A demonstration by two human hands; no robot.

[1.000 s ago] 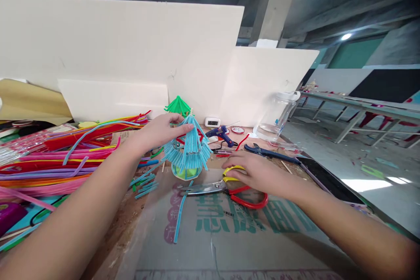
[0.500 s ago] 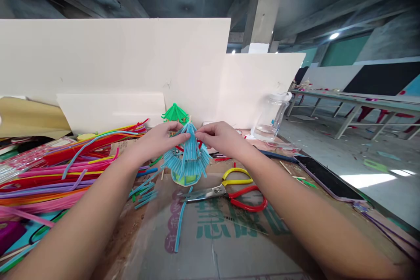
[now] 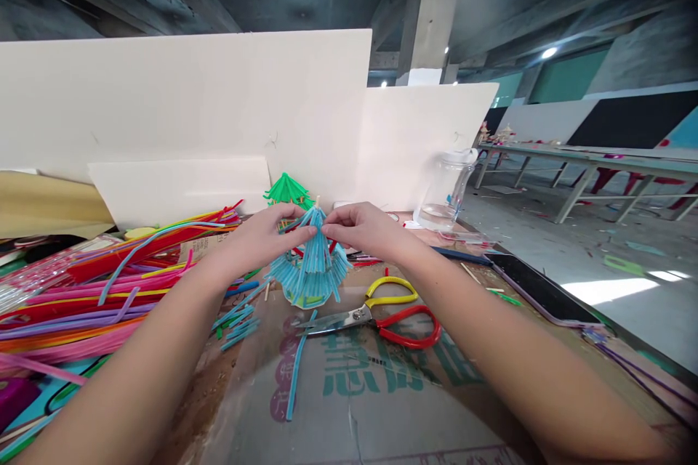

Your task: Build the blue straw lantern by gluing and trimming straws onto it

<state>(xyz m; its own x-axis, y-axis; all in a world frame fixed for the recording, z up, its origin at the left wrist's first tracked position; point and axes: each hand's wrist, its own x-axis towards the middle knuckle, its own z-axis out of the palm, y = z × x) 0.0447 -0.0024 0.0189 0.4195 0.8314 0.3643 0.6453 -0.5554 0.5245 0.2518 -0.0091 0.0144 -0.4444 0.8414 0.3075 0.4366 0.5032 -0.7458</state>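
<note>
From the head camera we look down at a blue cone (image 3: 312,261) built of pipe-cleaner pieces, standing on a cardboard sheet (image 3: 376,392) with green print. We take this cone as our landmark.

Our left hand (image 3: 267,236) pinches the cone's upper left side, fingers closed on the blue strands near the tip. Our right hand (image 3: 366,229) meets it from the other side, thumb and fingers nipped on the strands at the tip. Both hands grip the cone; neither is slack.

Just in front of the cone, toward us and to the right, scissors (image 3: 376,316) lie flat on the cardboard, one handle yellow, one red, blades pointing left. A single blue stem (image 3: 297,367) lies on the cardboard in front of the cone, running toward us. Short blue offcuts (image 3: 237,320) lie scattered to the cone's lower left.

Left of the cone spreads a big heap of stems (image 3: 109,283) in red, pink, purple, orange and yellow. Directly behind the cone stands a green cone (image 3: 286,189), partly hidden by our left hand. Behind that rise white boards (image 3: 190,102).

To the right and behind the cone stands a clear jar (image 3: 444,192). Farther right, near the table edge, lies a dark phone (image 3: 537,290), well apart from the cone. Far beyond it, in the back of the hall, stands a long bench (image 3: 589,163).
</note>
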